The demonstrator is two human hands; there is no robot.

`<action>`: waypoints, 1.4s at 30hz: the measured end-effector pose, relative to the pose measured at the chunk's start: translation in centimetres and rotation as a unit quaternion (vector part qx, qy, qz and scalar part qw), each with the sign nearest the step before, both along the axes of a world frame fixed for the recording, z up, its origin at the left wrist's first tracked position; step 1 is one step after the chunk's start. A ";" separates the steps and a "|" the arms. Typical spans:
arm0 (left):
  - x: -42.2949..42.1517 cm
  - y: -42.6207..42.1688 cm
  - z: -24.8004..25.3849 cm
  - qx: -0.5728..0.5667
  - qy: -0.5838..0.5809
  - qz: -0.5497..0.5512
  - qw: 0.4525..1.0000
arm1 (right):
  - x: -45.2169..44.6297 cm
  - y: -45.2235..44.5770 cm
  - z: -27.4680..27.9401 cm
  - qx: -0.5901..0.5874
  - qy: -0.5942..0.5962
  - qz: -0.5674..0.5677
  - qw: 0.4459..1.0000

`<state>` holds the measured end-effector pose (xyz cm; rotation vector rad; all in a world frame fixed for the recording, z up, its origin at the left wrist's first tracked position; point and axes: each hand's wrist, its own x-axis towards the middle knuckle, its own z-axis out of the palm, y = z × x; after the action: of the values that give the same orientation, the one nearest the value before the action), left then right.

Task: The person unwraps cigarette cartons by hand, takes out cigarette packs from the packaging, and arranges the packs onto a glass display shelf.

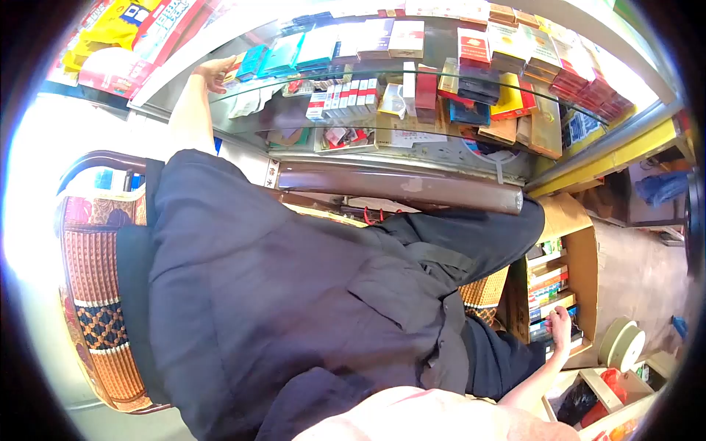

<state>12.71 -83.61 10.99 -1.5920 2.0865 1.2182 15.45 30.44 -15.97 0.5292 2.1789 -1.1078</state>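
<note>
My left hand (215, 73) reaches to the upper left end of the glass display case (294, 77), with its fingers closed beside teal packs (251, 63) and a small orange-brown item. What they grip, if anything, is too small to tell. Low on the right, my right hand (560, 328) is closed in a loose curl, over or beside an open cardboard box (585, 272) of packed small boxes (548, 283). Anything inside its fingers is hidden. Rows of white, red and gold packs (390, 38) lie on the upper glass, and more packs (342, 99) on the shelf below.
A brown rounded bar (397, 187) runs along the case's lower front. Behind my back is a woven chair (99, 294). A wooden divided tray (618, 411) and a round pale container (622, 344) stand at the lower right. Yellow-and-red packaging (110, 37) is at the upper left.
</note>
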 end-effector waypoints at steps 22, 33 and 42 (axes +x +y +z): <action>-3.4 -6.4 -2.3 0.012 -0.013 -0.037 0.999 | -0.2 -0.8 1.1 0.011 0.004 0.009 1.000; -3.7 6.8 1.3 -0.027 0.003 0.002 1.000 | -0.3 -1.3 1.6 0.011 0.009 0.015 1.000; -3.6 9.0 2.4 -0.060 0.065 -0.040 0.995 | -0.4 -1.1 1.2 0.010 0.008 0.009 1.000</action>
<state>9.12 -74.64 13.35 -1.4991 2.3207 1.2208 15.05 29.37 -14.78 0.5101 2.2073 -1.0846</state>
